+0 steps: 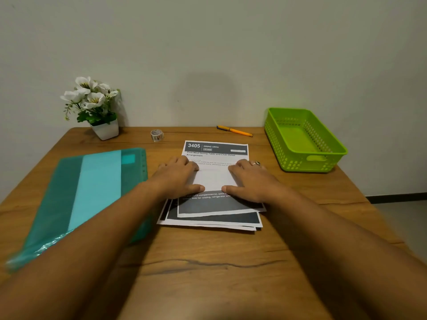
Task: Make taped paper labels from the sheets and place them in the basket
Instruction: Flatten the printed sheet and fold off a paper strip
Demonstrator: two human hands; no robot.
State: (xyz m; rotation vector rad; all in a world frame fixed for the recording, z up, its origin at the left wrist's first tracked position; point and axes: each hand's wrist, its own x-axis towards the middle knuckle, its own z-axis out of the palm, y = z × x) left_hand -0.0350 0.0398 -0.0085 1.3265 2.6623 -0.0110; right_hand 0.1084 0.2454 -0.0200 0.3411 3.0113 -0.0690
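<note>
Both palms flat here: left hand (178,179) and right hand (250,181) spread and press the folded top sheet (213,179) on the paper stack (208,221), probably creasing it. Tape roll (157,135) and green basket (305,139) wait far on the tabletop (208,262).

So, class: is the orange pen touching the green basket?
Apart. The head view shows bare table between the pen and the basket.

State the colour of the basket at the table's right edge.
The basket is bright lime green, seen clearly in the head view.
</note>
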